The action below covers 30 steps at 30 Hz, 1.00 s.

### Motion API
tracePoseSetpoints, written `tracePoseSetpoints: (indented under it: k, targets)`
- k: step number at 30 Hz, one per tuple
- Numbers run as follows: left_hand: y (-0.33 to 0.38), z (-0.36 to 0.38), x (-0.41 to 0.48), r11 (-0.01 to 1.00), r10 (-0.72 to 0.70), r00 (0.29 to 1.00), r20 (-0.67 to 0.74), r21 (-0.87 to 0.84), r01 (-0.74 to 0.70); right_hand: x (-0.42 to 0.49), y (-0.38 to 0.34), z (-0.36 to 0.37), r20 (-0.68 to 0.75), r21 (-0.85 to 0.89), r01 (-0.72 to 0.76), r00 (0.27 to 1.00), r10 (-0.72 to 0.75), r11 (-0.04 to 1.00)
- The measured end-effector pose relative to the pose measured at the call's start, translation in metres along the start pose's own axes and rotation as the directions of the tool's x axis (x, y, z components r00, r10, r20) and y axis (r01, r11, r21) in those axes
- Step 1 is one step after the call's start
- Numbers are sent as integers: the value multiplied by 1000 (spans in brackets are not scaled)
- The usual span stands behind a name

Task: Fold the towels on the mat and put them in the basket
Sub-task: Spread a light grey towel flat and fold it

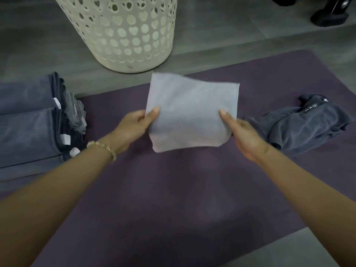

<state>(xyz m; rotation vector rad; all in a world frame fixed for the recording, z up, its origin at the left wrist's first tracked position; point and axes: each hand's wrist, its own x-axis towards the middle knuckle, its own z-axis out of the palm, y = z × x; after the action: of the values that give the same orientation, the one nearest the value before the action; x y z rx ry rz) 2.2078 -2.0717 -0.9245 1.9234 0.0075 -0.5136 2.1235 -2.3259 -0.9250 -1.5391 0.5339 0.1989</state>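
Little writing shows. The crumpled dark grey towel (304, 126) near the mat's right edge has a dark band with pale letters, too blurred to read. Three small white tags (65, 139) stick out of the stack of folded dark grey towels (28, 122) at the mat's left edge; whether they carry any print cannot be told.

There is one light grey towel (192, 112), one crumpled dark towel, and one stack whose layers are too many and too close to count. One white basket (125, 35), its wall pierced with heart-shaped holes, stands on the grey floor (38, 45) just past the mat's far edge.

The light grey towel, folded to a rough square, is held above the middle of the purple mat (173, 199), nearer its far edge. The left grip (134, 126) pinches the towel's left side, thumb on top. The right grip (244, 135) pinches its right side the same way. A beaded bracelet (102, 147) circles the left wrist. A black object (331, 16) sits on the floor at the far right.
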Motion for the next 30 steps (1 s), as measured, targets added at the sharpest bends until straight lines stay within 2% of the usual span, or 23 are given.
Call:
tracePoseSetpoints:
  k: [3, 6, 9, 12, 15, 17, 23, 27, 30]
  targets:
    - [-55, 8, -36, 988, -138, 985, 104, 80, 130, -30, 51, -1, 11, -73, -94, 995, 95, 993]
    - [-99, 18, -73, 958, -285, 934, 214, 90, 272, -65, 98, -4, 6, -150, -198, 980, 201, 969]
    - [-120, 25, -101, 953, -298, 904, 306, 38, 301, -92, 126, -2, 26, -159, -230, 971, 237, 960]
    - [-115, 25, -104, 962, -270, 906, 325, 52, 268, -95, 127, 1, 24, -153, -222, 973, 228, 963]
    - [-99, 28, -90, 955, -265, 931, 250, 201, 218, -85, 114, 5, 14, -166, -195, 980, 200, 967]
    - [-90, 36, -84, 960, -187, 972, 144, 239, 149, -77, 109, 10, -15, -143, -168, 986, 167, 975]
    - [-89, 61, -80, 997, 56, 998, -5, 60, -55, -68, 105, 23, -128, -40, -44, 991, 39, 998]
    - [-106, 59, -80, 998, -59, 998, -1, 9, 59, -71, 109, 19, -71, -26, -38, 997, 36, 999]
    - [-114, 63, -77, 993, -119, 993, -17, 12, 119, -65, 112, 24, -118, -35, -58, 992, 54, 998]
